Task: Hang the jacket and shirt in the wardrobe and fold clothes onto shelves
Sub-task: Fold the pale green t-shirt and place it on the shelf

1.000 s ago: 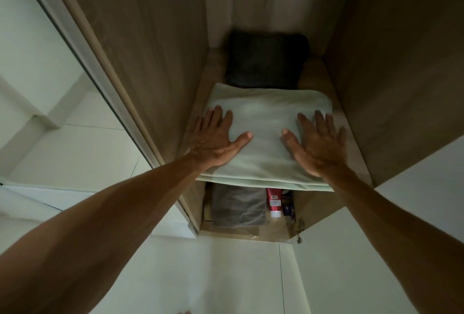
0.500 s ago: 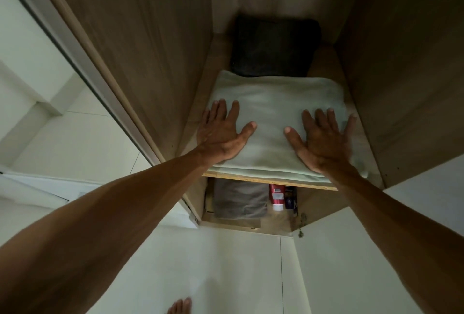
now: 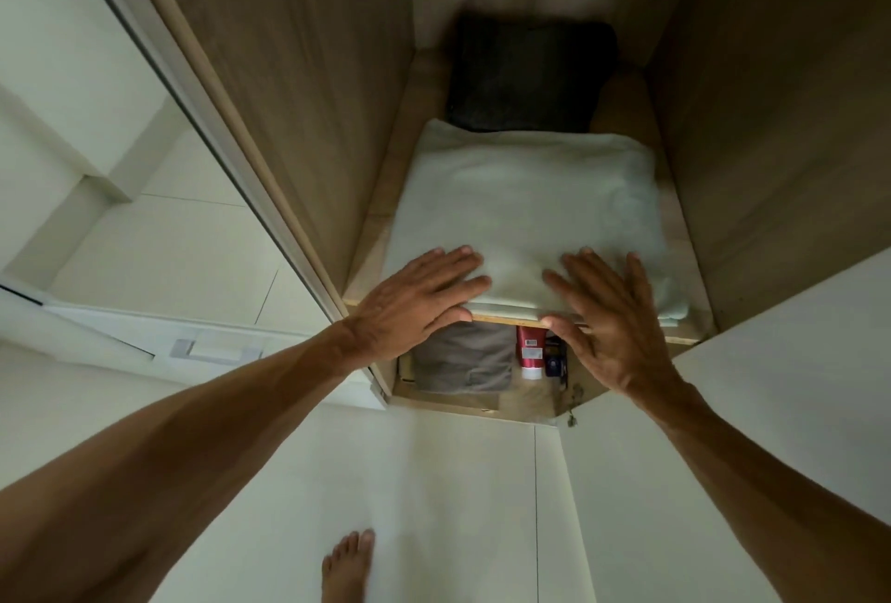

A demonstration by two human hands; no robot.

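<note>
A folded pale green cloth [image 3: 525,217] lies flat on a wooden wardrobe shelf [image 3: 381,197], filling most of its width. Behind it, at the back of the shelf, sits a folded dark grey garment [image 3: 530,72]. My left hand [image 3: 414,303] is flat and spread over the cloth's front left corner and the shelf's front edge. My right hand [image 3: 612,318] is spread over the front edge to the right, its fingertips on the cloth. Neither hand grips anything.
Below the shelf lies a folded grey-brown garment [image 3: 465,361], with a red tube [image 3: 530,352] and small dark items beside it. Wooden side walls [image 3: 299,86] close in the compartment. A white wardrobe door [image 3: 790,371] stands at right. My bare foot [image 3: 349,564] is on the pale floor.
Both hands have slid back toward me, from the middle of the pale green cloth to its front edge. The cloth now lies farther in on the shelf.
</note>
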